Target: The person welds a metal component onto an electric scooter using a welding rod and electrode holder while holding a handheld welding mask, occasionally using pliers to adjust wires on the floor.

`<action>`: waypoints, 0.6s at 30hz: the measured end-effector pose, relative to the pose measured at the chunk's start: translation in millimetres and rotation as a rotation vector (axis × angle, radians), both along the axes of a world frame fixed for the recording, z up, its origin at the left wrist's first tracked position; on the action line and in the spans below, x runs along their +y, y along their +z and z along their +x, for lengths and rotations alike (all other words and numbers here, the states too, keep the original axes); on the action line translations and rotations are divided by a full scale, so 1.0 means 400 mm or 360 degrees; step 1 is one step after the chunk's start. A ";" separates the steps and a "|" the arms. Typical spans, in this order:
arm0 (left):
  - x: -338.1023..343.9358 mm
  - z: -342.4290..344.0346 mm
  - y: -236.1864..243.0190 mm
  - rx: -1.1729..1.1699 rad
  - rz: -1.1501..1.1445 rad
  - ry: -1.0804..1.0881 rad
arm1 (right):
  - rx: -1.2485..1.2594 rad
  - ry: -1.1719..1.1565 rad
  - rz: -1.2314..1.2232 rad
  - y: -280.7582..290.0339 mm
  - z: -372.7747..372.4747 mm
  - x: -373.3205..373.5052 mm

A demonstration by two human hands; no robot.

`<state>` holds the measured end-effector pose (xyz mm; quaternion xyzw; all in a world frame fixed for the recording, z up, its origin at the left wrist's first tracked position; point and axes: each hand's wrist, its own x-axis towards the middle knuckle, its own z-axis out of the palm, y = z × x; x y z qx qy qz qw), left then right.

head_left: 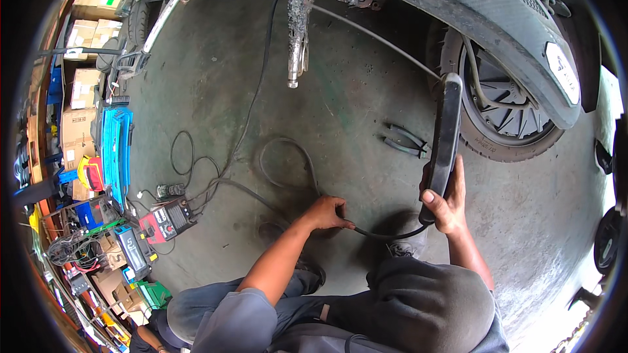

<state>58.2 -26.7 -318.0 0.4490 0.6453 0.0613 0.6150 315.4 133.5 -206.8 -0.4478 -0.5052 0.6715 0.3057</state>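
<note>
My right hand (445, 206) is closed around the lower end of a long black electrode holder (448, 127). A thin grey welding rod (376, 36) runs from the holder's top end toward the upper left. Its far end is close to a spatter-crusted metal clamp (299, 42) hanging under the scooter; I cannot tell whether they touch. In front of my lap, my left hand (325, 214) pinches the holder's black cable (386, 235). A pair of pliers (405, 142) lies on the floor left of the holder.
The scooter (504, 33) fills the upper right, with its wheel (507, 104) beside the holder. A red-and-black welding machine (169, 219) stands at left, with looped cables (288, 144) across the floor. Cardboard boxes (78, 134) and blue panels (116, 150) line the left edge.
</note>
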 end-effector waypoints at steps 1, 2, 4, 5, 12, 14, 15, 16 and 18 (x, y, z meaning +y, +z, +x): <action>0.000 -0.001 0.001 -0.0010 -0.0024 -0.0004 | -0.0015 0.0025 -0.0019 -0.005 0.002 -0.009; -0.002 0.000 0.001 0.0022 0.0066 -0.0037 | -0.0020 0.0045 -0.0031 -0.007 0.005 -0.016; -0.001 0.003 -0.001 0.0035 0.0079 -0.0058 | -0.0024 0.0053 -0.0028 -0.012 0.008 -0.026; -0.001 0.002 0.000 0.0047 0.0084 -0.0067 | -0.0015 0.0082 -0.0034 -0.010 0.008 -0.027; 0.002 0.004 -0.002 0.0038 0.0054 -0.0076 | 0.0845 0.0153 -0.0944 -0.039 0.046 -0.018; 0.001 0.003 -0.013 0.0014 -0.0015 -0.0051 | 0.0660 -0.0008 -0.0765 -0.032 0.035 -0.033; -0.005 0.002 -0.014 0.0035 0.0023 -0.0060 | 0.0573 -0.0084 -0.0678 -0.031 0.029 -0.038; -0.011 0.001 -0.015 0.0055 0.0062 -0.0071 | 0.0466 -0.0009 -0.0451 -0.033 0.032 -0.031; -0.017 -0.003 -0.010 0.0066 0.0088 -0.0073 | 0.0341 -0.0063 -0.0307 -0.011 0.017 -0.035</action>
